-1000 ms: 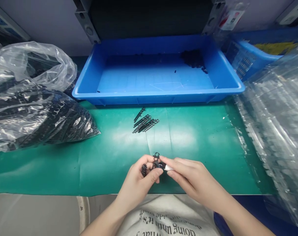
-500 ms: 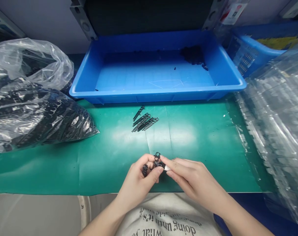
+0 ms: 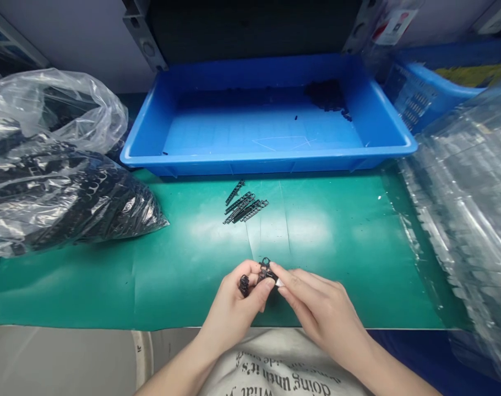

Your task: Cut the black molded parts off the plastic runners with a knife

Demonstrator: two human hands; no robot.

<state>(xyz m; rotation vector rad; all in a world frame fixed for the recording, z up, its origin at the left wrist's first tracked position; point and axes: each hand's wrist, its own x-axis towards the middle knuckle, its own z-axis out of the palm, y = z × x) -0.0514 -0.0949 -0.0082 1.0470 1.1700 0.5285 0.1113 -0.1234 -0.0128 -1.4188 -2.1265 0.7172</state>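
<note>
My left hand (image 3: 234,308) and my right hand (image 3: 319,308) meet low over the green mat (image 3: 337,236), near its front edge. Both pinch the same small black plastic part (image 3: 263,270), a short strip with a ring end sticking up between the fingertips. More of the black piece (image 3: 244,285) shows under my left fingers. A small pile of black plastic strips (image 3: 244,204) lies on the mat farther away, in front of the blue tray (image 3: 267,162).
The blue tray holds a heap of small black parts (image 3: 327,96) in its far right corner. A clear bag of black strips (image 3: 69,203) lies at left. Clear plastic packaging (image 3: 465,203) covers the right side, with a blue basket (image 3: 424,91) behind it.
Both hands stay pinched on the black part and have shifted slightly toward me; the ring end sticks out less. The camera tilted a little.
</note>
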